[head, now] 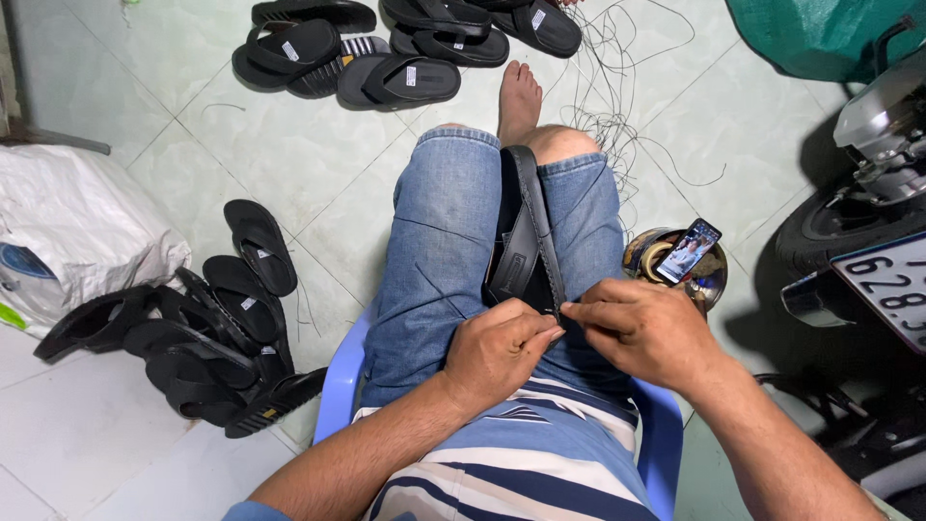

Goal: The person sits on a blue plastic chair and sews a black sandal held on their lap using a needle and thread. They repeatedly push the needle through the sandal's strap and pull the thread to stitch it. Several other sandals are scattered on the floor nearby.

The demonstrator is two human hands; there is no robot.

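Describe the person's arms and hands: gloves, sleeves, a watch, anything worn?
Both the left hand and right hand are bare: no gloves, rings or watch show. The forearms are uncovered too. Only a bit of blue sleeve shows at the left arm, at the picture's bottom edge.

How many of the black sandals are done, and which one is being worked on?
Which are finished can't be told: one pile of black sandals lies left of the chair, another group ahead. In hand: the left hand and right hand pinch at the heel of one sandal clamped between the knees.
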